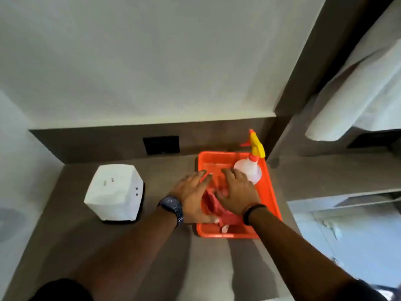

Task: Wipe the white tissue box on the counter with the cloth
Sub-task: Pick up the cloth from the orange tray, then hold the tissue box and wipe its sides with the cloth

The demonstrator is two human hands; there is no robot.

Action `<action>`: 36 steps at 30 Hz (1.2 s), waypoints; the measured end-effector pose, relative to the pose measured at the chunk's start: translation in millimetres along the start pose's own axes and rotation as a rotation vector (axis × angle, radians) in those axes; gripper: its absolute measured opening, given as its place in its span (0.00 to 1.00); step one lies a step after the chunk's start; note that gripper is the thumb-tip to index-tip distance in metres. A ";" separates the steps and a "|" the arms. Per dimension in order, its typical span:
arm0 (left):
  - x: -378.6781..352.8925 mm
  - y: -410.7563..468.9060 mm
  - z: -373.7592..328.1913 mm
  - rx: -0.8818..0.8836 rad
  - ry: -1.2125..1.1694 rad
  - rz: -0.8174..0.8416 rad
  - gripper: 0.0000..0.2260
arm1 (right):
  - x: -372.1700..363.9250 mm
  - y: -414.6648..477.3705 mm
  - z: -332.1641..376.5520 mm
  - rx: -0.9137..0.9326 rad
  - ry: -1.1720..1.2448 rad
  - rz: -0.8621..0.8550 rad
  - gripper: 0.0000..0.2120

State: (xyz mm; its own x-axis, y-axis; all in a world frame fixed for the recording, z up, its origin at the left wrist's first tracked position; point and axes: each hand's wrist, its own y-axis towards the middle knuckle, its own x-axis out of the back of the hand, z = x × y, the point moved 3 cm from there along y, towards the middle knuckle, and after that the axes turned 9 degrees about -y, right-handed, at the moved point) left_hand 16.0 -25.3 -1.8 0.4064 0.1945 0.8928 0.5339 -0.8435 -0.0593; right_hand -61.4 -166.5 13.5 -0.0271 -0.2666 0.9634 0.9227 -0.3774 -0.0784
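The white tissue box [115,194] stands upright on the grey counter [152,246], left of an orange tray [271,192]. A pink-red cloth [213,205] lies crumpled in the tray. My left hand [191,192], with a dark watch on its wrist, rests on the cloth's left part with fingers spread. My right hand [238,192], with a black band on its wrist, lies flat on the cloth's right part, fingers apart. Most of the cloth is hidden under the two hands. Both hands are about a hand's width right of the tissue box.
A clear spray bottle [249,170] with a yellow and orange trigger head stands in the tray's far right corner. A black socket plate [161,144] sits on the back wall. A white towel [358,94] hangs at the upper right.
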 end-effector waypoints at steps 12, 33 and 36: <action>-53.5 7.2 20.7 -0.014 -0.010 0.037 0.61 | -86.1 5.6 -19.1 0.007 -0.160 0.192 0.38; 135.4 -80.9 158.5 0.286 0.208 0.183 0.68 | -71.9 26.3 161.0 -0.141 1.213 -0.048 0.16; 116.8 -83.4 178.9 0.287 0.226 0.262 0.69 | -105.6 23.6 183.3 -0.240 1.316 0.053 0.13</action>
State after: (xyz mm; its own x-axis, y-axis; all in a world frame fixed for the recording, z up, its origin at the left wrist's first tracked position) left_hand 151.6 157.4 27.5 0.4006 -0.1484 0.9042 0.6311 -0.6707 -0.3897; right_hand 33.7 15.4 -43.1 -0.4666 -0.8844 0.0070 0.8479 -0.4496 -0.2810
